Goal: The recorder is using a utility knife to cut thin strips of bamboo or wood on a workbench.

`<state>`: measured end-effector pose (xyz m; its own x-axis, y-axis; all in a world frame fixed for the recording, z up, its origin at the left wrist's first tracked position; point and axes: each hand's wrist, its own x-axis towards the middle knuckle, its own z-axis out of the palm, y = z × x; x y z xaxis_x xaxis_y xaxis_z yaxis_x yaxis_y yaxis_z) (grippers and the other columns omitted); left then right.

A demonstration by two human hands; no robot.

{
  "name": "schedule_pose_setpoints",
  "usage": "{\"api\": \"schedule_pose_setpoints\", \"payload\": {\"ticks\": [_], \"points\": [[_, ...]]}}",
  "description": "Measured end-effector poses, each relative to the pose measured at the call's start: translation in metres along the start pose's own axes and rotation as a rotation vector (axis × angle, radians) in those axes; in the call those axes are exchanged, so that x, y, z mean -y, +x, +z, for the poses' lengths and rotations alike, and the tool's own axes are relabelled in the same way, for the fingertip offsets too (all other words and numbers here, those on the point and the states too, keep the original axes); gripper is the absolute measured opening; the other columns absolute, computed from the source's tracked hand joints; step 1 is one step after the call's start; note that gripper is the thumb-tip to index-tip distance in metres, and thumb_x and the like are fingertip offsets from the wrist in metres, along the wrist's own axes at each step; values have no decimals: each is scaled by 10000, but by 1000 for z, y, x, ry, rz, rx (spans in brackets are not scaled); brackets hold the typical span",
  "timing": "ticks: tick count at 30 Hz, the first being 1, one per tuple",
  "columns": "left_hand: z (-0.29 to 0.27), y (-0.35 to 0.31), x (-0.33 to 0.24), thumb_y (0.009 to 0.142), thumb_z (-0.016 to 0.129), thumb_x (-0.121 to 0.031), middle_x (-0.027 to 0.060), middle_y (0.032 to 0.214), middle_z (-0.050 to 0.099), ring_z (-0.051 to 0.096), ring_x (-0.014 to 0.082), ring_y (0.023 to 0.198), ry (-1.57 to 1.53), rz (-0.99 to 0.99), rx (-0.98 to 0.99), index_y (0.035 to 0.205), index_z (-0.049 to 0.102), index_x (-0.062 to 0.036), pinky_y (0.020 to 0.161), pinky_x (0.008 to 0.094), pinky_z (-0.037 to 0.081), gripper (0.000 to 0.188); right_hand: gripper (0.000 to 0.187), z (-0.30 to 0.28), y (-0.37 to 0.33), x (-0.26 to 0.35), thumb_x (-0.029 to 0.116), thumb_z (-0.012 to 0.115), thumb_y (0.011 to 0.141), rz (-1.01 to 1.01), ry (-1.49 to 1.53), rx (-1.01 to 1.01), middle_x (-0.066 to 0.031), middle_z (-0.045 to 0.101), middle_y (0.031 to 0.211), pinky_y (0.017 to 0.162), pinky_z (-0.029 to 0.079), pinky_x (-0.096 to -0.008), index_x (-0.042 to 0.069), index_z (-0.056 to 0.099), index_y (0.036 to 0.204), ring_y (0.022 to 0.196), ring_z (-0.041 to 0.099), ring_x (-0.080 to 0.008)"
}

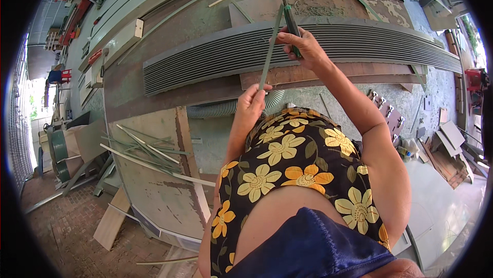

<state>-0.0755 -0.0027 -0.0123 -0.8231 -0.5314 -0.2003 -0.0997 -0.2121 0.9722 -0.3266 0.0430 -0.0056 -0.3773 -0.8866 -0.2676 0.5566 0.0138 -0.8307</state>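
A thin grey-green strip slants upward from my left hand, whose thumb and fingers are closed on its lower end. My right hand grips a green-and-black utility knife, its dark tip pointing away from me. The knife lies close beside the strip, and my right fingertips are at the strip; whether they pinch it too I cannot tell. Beneath both hands, a long grey grooved panel lies across the workbench. My left hand is just off the bench's near edge.
Several loose strips lie heaped on a lower worn table at left. Shavings cover a board beyond the panel. A ribbed grey hose runs under the bench edge. Offcuts are stacked at far right.
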Motion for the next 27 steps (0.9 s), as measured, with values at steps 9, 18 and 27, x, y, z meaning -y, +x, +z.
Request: {"api": "schedule_pose_setpoints", "payload": {"ticks": [9,18,27], "points": [[-68,-56,186,1038,453,-344,157,1220,648,612,216,1109,678,-237,-153,1382,515,-11,999,345,445,483,276,-8,4,-3,133,688,886,-79,-26,-121,-58,670,899,577,498,-221,72,536,1109,632,559,-56],[-70,-53,155,1032,443,-414,148,1295,617,576,228,1201,384,-275,-204,1393,504,-8,1007,341,431,546,250,-11,15,-7,130,678,872,-88,9,-194,-53,676,943,609,514,-239,76,543,1075,687,591,-66],[-1,-26,-7,1029,504,-289,90,1029,663,623,93,826,-12,-172,-31,1401,468,-8,728,210,466,467,219,-9,9,-34,135,664,870,-25,59,-204,-30,666,930,617,525,-243,79,568,1058,682,605,-82]]}}
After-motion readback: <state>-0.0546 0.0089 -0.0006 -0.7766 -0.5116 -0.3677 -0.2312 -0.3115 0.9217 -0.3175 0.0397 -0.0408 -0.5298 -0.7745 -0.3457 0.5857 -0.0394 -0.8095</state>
